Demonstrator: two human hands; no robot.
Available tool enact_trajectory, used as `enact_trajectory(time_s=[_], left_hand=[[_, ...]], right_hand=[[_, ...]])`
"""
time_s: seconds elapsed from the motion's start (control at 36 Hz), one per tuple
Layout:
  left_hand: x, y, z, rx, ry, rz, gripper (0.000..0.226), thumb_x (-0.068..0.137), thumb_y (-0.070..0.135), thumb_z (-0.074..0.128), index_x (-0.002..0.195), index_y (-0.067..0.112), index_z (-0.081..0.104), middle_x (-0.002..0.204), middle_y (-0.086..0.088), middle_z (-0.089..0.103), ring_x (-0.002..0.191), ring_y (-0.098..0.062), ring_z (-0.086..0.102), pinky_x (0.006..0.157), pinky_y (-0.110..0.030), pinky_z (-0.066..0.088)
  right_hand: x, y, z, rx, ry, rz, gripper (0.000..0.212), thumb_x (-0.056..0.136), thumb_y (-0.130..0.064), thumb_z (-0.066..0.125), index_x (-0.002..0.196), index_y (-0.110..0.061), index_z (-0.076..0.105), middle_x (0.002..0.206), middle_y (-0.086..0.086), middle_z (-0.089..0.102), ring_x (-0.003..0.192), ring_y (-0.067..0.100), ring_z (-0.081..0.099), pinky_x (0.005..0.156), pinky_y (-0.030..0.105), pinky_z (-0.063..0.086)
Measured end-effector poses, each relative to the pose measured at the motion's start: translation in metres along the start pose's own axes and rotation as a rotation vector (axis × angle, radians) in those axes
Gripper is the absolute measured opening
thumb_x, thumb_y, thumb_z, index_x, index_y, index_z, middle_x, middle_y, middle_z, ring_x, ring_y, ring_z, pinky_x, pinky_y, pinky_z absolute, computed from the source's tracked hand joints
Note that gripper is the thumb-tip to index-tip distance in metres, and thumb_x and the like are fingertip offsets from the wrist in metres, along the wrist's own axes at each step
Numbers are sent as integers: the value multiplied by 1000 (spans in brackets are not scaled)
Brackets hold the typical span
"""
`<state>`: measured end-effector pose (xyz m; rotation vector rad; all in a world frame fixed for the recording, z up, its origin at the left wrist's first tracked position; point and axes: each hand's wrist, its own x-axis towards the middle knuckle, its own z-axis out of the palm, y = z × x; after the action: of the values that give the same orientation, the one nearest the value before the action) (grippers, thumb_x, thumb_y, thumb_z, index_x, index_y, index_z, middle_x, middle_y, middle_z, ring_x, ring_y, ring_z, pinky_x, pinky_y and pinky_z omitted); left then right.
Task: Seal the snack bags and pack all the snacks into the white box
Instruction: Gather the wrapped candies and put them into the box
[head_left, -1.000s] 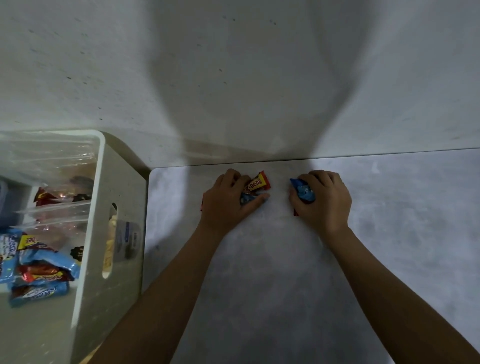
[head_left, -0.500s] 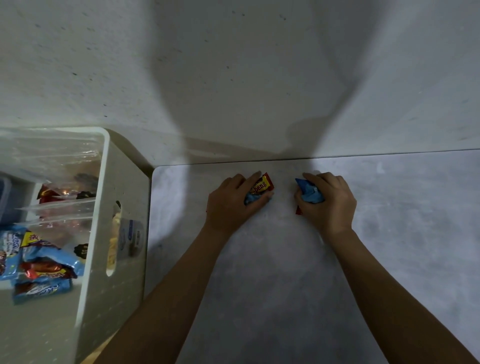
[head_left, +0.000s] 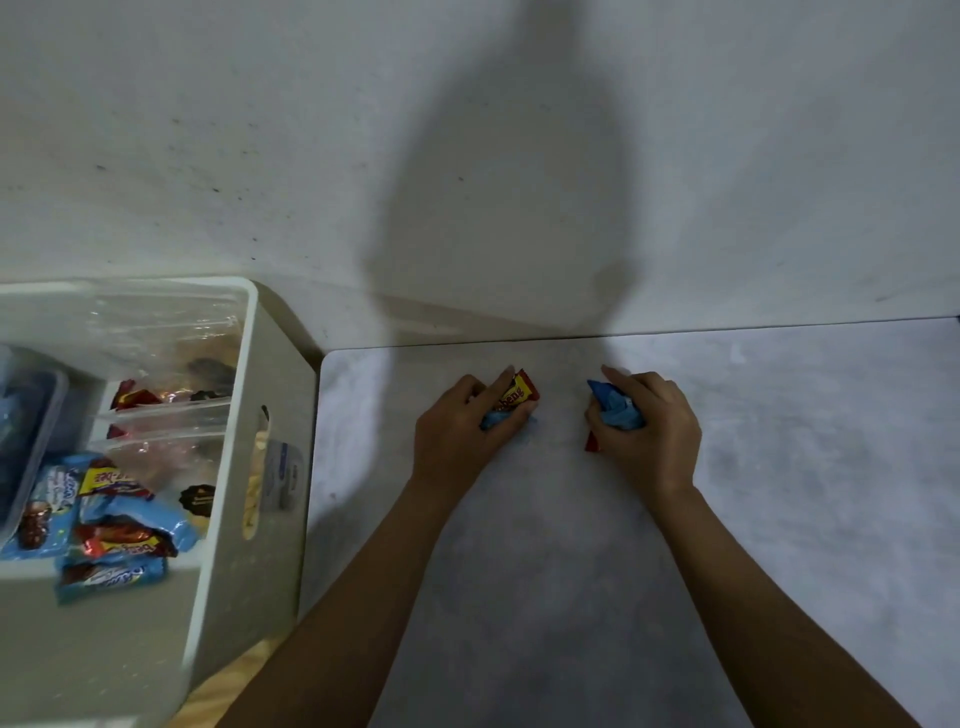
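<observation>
Since the earlier frame, the left hand (head_left: 457, 441) had closed over the red-yellow bar (head_left: 520, 397), its long axis angled up-right toward the wall. The right hand (head_left: 649, 441) gripped the blue packet (head_left: 614, 409). Both lay on the table (head_left: 805, 493), right of the white box (head_left: 228, 571).

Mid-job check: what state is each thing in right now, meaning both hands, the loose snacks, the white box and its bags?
left hand, gripping a red-and-yellow bar and a blue wrapper
right hand, gripping a blue packet, with a red wrapper peeking out beneath
white box, open, beside the table, part filled with snacks
clear bags, inside the box; seal cannot be told
</observation>
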<state>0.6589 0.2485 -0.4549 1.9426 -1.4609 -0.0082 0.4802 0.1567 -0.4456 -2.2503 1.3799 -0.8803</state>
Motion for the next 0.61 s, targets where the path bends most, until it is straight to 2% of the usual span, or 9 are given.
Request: enact_trajectory(time_s=[0.11,0.19,0.31,0.36,0.42,0.53,0.61], left_hand=[[1,15,-16,-36,33,4,53,90,58,42,114,19,67,77,-2,62,59,-11,57,47,-19,45],[5,30,-34,-68,64,13,52,89,58,44,112,18,68,76,-3,62,57,-12,56,45,-22,48],[14,55,-71,-160,118,-10,51,87,58,46,116,20,66,79,-1,62,62,-10,56,47,-25,49],[18,65,-93,-189,164,0,53,87,59,44,119,22,64,80,-1,61,63,-9,55,49,-21,46],[21,70,-117,-215,219,16,52,87,59,45,118,23,64,79,-1,61,64,-7,53,50,-18,43],[22,67,-169,-208,308,67,47,85,51,53,115,18,67,72,-2,58,60,-7,52,48,-18,40],[11,48,-209,-195,331,152,50,89,50,52,116,11,66,74,-5,57,60,-11,52,47,-21,43]], right_hand=[[-1,-14,-15,32,59,-28,37,74,-31,68,106,-11,70,85,4,69,71,21,61,62,21,44],[-3,-30,-30,51,106,-47,39,77,-36,63,107,-10,69,83,5,69,70,21,60,64,22,46],[-8,-60,-52,207,180,31,37,72,-19,75,108,-11,69,84,7,67,74,23,60,67,34,52],[-10,-77,-60,252,190,35,41,71,-16,77,111,-13,69,87,5,66,77,24,61,69,32,51],[-10,-98,-68,256,224,18,41,71,-21,72,112,-16,69,87,2,65,78,22,61,70,27,50],[-15,-151,-76,292,280,-70,39,71,-22,68,110,-18,69,82,-5,60,73,20,60,68,30,51],[-21,-197,-76,332,295,-125,39,70,-21,68,109,-19,70,82,-6,60,73,20,60,67,32,52]])
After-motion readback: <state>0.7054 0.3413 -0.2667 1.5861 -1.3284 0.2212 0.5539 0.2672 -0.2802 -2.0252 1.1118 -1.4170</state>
